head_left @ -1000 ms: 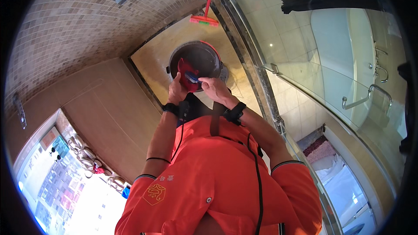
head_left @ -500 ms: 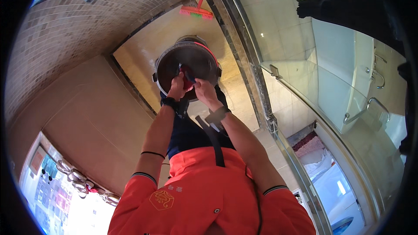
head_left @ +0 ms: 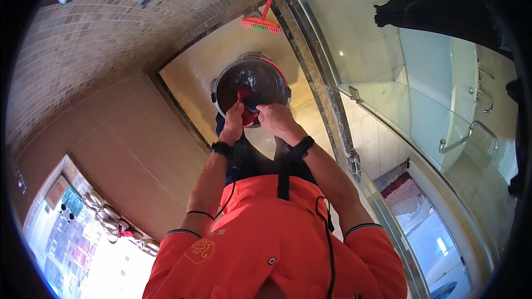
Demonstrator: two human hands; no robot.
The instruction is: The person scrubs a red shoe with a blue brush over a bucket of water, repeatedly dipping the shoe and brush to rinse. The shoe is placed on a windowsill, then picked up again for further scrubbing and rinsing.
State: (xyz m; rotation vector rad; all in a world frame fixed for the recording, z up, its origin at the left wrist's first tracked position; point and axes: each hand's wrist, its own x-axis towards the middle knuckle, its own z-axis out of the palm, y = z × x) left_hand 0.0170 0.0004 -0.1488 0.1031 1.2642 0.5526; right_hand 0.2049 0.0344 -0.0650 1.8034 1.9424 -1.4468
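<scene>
Mosaic wall [head_left: 105, 50] at left, red broom [head_left: 260, 24] beyond, and over the yellowish floor [head_left: 194, 69] here's the dark bucket [head_left: 269, 80]; at its near side the left hand [head_left: 233, 122] has its grip closed around a red item [head_left: 244, 93], exact kind unclear, while the right hand [head_left: 279, 121] clasps a dark-blue brush [head_left: 252, 103] over it, contact hard to tell.
</scene>
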